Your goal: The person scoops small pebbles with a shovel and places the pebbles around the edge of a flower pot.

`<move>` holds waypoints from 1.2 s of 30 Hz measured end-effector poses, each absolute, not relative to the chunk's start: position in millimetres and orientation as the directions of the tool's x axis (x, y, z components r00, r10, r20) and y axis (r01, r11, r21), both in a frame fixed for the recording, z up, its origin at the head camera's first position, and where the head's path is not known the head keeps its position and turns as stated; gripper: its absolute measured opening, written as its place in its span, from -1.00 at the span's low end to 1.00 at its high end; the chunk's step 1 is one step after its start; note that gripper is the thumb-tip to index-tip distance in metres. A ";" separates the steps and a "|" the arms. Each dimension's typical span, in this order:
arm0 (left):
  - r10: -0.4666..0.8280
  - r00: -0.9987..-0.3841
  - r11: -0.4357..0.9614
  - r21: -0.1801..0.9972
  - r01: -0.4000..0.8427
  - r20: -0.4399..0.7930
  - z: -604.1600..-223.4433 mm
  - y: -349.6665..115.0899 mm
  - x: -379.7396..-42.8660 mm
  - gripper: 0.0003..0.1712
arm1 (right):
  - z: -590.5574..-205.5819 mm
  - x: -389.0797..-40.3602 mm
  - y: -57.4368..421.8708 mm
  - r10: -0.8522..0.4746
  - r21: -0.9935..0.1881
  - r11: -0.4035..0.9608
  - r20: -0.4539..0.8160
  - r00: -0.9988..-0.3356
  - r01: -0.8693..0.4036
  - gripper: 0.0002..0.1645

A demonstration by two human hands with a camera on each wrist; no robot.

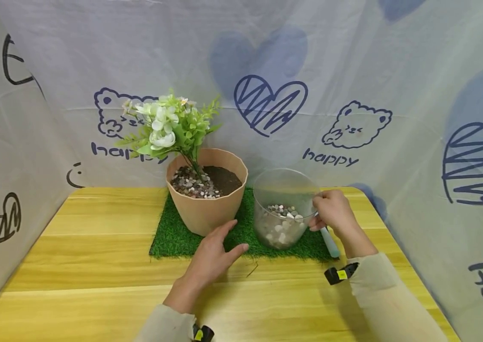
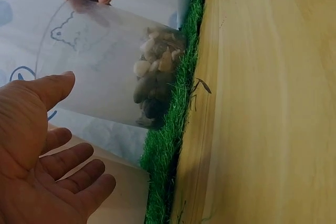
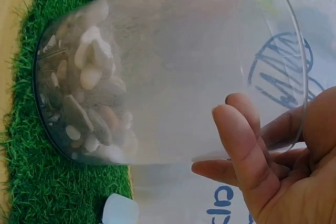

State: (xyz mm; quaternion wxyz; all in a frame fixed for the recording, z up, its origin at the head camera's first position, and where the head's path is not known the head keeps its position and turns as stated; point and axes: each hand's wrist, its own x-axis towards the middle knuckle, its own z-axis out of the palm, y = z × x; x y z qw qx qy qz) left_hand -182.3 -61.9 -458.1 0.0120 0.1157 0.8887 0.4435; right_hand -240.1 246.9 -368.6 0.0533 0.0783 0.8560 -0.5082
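Observation:
A clear plastic container (image 1: pixel 263 223) with pebbles (image 1: pixel 283 230) in its bottom stands upright on a green turf mat (image 1: pixel 173 237). At its right side, my right hand (image 1: pixel 333 213) grips the rim, fingers curled over the wall in the right wrist view. My left hand (image 1: pixel 211 256) is held with fingers spread and thumb apart, in front of the peach flower pot (image 1: pixel 207 213), fingertips close to its lower wall. The pot holds dark soil (image 1: pixel 226 179), small stones (image 1: pixel 194 185) and a leafy plant with white flowers (image 1: pixel 162 126).
A pale green handle (image 1: pixel 330 243) lies on the mat right of the container, its other end hidden. A thin dark twig (image 1: pixel 252 268) lies at the mat's front edge on the wooden table (image 1: pixel 96 266). A printed cloth (image 1: pixel 190 47) hangs behind.

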 end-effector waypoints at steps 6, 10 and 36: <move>0.229 -0.970 0.581 0.788 0.204 0.083 -460.2 -62.0 -180.5 -0.06 | -365.6 -226.2 240.1 0.058 -0.869 0.463 -0.163 -0.985 0.171 -0.41; 0.239 -0.967 0.565 0.797 0.216 0.092 -462.2 -60.2 -178.8 -0.02 | -365.1 -214.1 232.6 0.034 -0.875 0.458 -0.160 -0.987 0.157 -0.40; 0.212 -0.973 0.509 0.840 0.188 0.089 -458.1 -106.5 -135.9 0.02 | -368.3 -157.4 185.8 -0.128 -0.900 0.431 -0.134 -0.983 0.067 -0.44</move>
